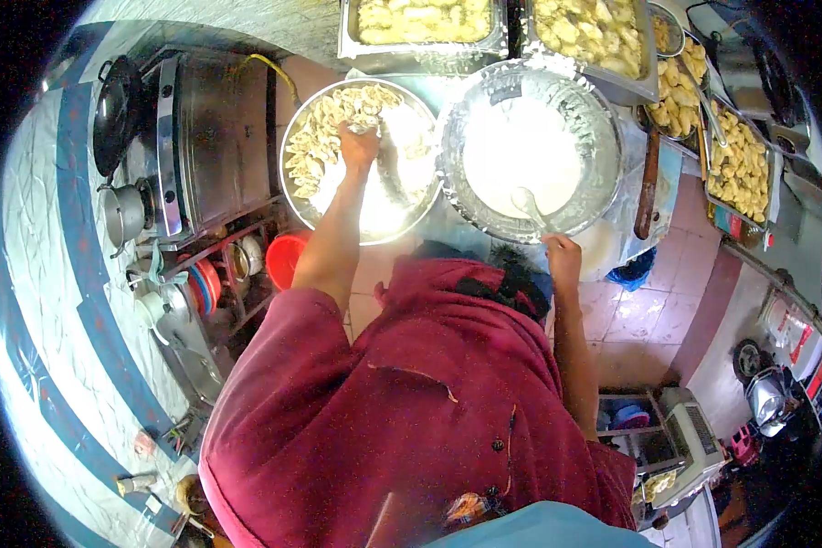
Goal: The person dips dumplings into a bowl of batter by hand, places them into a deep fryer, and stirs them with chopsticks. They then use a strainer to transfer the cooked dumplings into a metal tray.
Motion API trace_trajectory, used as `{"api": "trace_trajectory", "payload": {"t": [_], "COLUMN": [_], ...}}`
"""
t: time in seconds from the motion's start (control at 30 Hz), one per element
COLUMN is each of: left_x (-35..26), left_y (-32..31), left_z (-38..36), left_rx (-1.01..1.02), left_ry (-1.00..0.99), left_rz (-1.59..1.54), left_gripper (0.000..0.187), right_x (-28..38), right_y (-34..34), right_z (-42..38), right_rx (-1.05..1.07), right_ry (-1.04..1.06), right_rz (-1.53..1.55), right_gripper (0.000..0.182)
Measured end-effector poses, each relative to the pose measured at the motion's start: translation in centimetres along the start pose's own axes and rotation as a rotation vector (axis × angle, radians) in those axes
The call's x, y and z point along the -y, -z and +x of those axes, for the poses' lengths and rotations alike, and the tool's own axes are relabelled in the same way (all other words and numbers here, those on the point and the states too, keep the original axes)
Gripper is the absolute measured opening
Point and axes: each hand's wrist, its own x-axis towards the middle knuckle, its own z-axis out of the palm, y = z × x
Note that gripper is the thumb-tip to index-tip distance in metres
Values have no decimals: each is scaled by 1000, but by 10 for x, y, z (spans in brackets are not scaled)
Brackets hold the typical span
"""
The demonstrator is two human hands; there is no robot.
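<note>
My left hand (360, 149) reaches into a wide metal basin (290, 196) of pale, knobbly food pieces (315, 128). Its fingers are bent down among the pieces, and what they grip is hidden. To the right stands a large metal bowl (609, 160) of white batter (521, 151), its rim and walls smeared with batter. My right hand (563, 256) is closed on the handle of a ladle (530, 203) at the bowl's near rim. The ladle's head rests in the batter.
Behind are two trays (420, 53) of yellowish pieces in liquid. Golden fried pieces (738, 164) fill trays at the right. A wooden-looking bar (648, 183) lies beside the bowl. Left are a metal-topped stove (224, 137), a black wok (117, 114) and a red tub (285, 262).
</note>
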Motion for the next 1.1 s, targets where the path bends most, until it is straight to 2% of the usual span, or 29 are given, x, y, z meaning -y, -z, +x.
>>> {"api": "trace_trajectory", "payload": {"t": [0.03,0.1,0.2,0.33,0.43,0.53,0.63,0.73,0.8,0.87,0.93,1.0,1.03,1.1], "left_x": [1,-13,17,12,-2,-13,-6,-2,-9,-24,-32,-51,-63,-93], "left_y": [3,13,5,7,7,3,3,18,29,46,53,50,44,20], "left_z": [6,3,25,24,16,12,17,11,-3,-19,-36,-59,-71,-100], "left_rx": [26,173,162,244,196,154,197,331,270,401,457,610,685,718], "left_ry": [9,200,55,158,278,333,437,510,525,471,471,347,308,241], "left_rz": [-16,-150,-134,-192,-317,-325,-517,-770,-857,-942,-1029,-1040,-1022,-716], "left_gripper": [59,54,52,54,53,42,26,15,15,32,39,41,42,44], "right_x": [3,8,14,9,11,11,12,0,-10,-10,-3,10,20,28], "right_y": [-1,2,5,5,3,5,6,6,8,12,14,20,24,31], "right_z": [1,0,1,4,2,1,2,8,11,14,10,2,-1,-3], "right_rx": [1,15,31,11,-8,-8,1,-22,-53,-88,-153,-202,-214,-251], "right_ry": [12,5,-20,14,5,-1,21,93,153,207,214,183,161,126], "right_rz": [-24,-41,-36,-64,-39,-36,-59,-133,-243,-403,-460,-507,-522,-556], "right_gripper": [23,24,24,24,25,26,27,28,28,27,26,26,27,27]}}
